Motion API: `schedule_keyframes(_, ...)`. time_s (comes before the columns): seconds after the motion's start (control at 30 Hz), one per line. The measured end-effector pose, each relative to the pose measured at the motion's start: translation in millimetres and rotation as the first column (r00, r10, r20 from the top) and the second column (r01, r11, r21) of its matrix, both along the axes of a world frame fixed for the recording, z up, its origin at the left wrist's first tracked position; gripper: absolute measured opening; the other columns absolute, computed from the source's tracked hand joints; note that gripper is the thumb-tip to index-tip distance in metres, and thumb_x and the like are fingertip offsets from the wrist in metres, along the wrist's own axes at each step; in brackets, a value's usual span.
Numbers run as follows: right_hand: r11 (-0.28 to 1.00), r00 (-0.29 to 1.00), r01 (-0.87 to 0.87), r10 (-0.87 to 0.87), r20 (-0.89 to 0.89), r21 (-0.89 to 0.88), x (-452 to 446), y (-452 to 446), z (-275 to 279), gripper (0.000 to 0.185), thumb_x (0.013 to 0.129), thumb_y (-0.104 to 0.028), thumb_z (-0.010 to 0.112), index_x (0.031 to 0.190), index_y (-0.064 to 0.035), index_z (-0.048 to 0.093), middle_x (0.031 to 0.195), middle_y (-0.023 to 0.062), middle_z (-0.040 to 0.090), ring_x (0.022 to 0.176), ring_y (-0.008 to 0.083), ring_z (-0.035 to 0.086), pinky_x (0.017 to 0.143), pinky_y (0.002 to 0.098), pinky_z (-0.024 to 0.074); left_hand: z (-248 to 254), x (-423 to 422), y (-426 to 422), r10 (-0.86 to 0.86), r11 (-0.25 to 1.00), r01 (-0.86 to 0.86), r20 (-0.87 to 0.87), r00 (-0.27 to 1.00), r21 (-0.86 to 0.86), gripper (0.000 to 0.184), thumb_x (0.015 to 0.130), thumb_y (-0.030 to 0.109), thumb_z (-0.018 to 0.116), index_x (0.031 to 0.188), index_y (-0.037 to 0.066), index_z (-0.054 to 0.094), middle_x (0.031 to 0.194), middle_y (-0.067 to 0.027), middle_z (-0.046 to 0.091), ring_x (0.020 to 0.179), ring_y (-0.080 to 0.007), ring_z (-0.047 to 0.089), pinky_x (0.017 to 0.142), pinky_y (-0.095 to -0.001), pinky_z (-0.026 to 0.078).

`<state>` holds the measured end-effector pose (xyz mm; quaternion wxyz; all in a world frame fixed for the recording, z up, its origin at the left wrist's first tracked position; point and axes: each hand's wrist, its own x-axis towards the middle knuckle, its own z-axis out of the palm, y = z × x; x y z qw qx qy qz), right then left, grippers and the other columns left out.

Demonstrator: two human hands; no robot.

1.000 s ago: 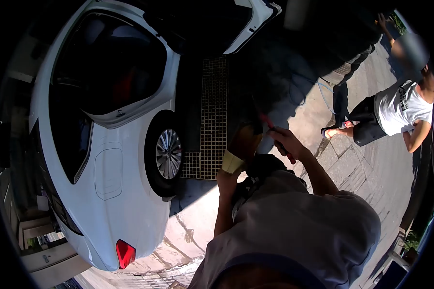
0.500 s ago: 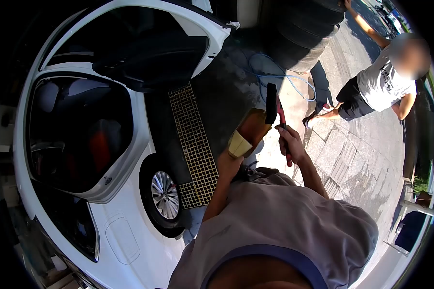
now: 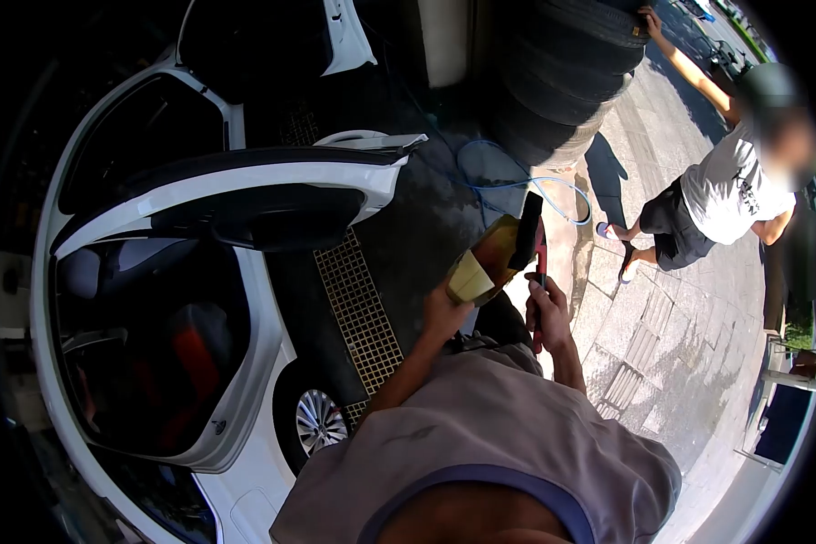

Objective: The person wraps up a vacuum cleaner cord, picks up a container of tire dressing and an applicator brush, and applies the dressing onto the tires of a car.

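My left hand point(image 3: 446, 313) is wrapped round a yellowish open container point(image 3: 471, 279) with brown on its inside, held in front of my body. What is in the container cannot be made out. Closed round a red-and-black handle, my right hand point(image 3: 551, 308) holds a brush-like tool point(image 3: 527, 234) upright. Its long black head is at the container's right edge; whether they touch is unclear.
On the left stands a white car point(image 3: 254, 363) with an open door point(image 3: 272, 186); another open door point(image 3: 344, 41) is farther ahead. A yellow floor grating point(image 3: 358, 308) runs beside it. Ahead are stacked tyres point(image 3: 571, 72) and a blue hose point(image 3: 517, 186). A person point(image 3: 716, 195) stands at right.
My view has shifted forward along the car, bringing a second open door into sight. Both hands still hold the container and the brush-like tool. The other person's feet have shifted.
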<state>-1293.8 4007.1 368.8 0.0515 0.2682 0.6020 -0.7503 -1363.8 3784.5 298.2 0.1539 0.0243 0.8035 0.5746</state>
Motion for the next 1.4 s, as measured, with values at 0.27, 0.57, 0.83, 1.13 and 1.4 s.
schedule_keyframes(0.27, 0.924, 0.985, -0.149, 0.170, -0.032, 0.351, -198.7, 122.2, -6.4, 0.045, 0.107, -0.032, 0.060, 0.138, 0.0011, 0.054, 0.064, -0.0023, 0.048, 0.048, 0.0064, 0.042, 0.044, 0.0272, 0.0346, 30.9, -137.2, 107.7, 0.153, 0.988, -0.151, 0.088, 0.984, -0.026, 0.042, 0.074, 0.010, 0.080, 0.114, 0.000, 0.074, 0.104, -0.0174, 0.079, 0.100, -0.0298, 0.078, 0.084, -0.0389, 0.059)
schedule_keyframes(0.57, 0.760, 0.909, -0.221, 0.387, -0.153, 0.612, -398.9, 181.0, 2.8, 0.050, 0.101, -0.028, 0.071, 0.139, -0.0007, 0.056, 0.072, 0.0018, 0.057, 0.061, 0.0108, 0.052, 0.056, 0.0290, 0.0421, 40.7, -255.6, 170.9, 0.419, 0.893, -0.428, 0.093, 0.903, 0.139, 0.032, 0.076, 0.011, 0.081, 0.101, -0.006, 0.074, 0.089, -0.0146, 0.078, 0.082, -0.0204, 0.076, 0.073, -0.0348, 0.057)
schedule_keyframes(0.83, 0.654, 0.852, -0.348, 0.519, -0.064, 0.672, -505.0, 138.5, -19.6, 0.054, 0.093, -0.029, 0.075, 0.138, -0.0099, 0.054, 0.091, 0.0239, 0.074, 0.088, 0.0439, 0.075, 0.077, 0.0493, 0.0583, 51.8, -368.4, 162.6, 0.440, 0.874, -0.466, 0.185, 0.879, 0.138, 0.040, 0.079, 0.007, 0.081, 0.116, -0.005, 0.070, 0.108, -0.0114, 0.076, 0.098, -0.0184, 0.072, 0.083, -0.0317, 0.056)
schedule_keyframes(1.13, 0.558, 0.737, -0.489, 0.675, -0.024, 0.670, -664.6, 122.3, 12.1, 0.055, 0.091, -0.026, 0.079, 0.138, -0.0103, 0.056, 0.085, 0.0151, 0.072, 0.078, 0.0294, 0.074, 0.073, 0.0398, 0.0555, 52.1, -503.5, 141.5, 0.628, 0.761, -0.633, 0.087, 0.774, 0.141, 0.037, 0.080, 0.010, 0.082, 0.113, -0.005, 0.074, 0.101, -0.0149, 0.079, 0.093, -0.0210, 0.076, 0.081, -0.0332, 0.056)
schedule_keyframes(1.4, -0.130, 0.284, -0.593, 0.889, 0.358, 0.794, -882.8, 129.2, 87.5, 0.044, 0.087, -0.022, 0.079, 0.128, -0.0134, 0.066, 0.102, 0.0174, 0.077, 0.092, 0.0402, 0.074, 0.081, 0.0488, 0.0573, 77.2, -649.7, 106.3, 0.622, 0.765, -0.622, -0.057, 0.781, -0.169, 0.054, 0.082, 0.012, 0.082, 0.132, 0.000, 0.067, 0.112, -0.0224, 0.077, 0.108, -0.0339, 0.076, 0.089, -0.0393, 0.057)
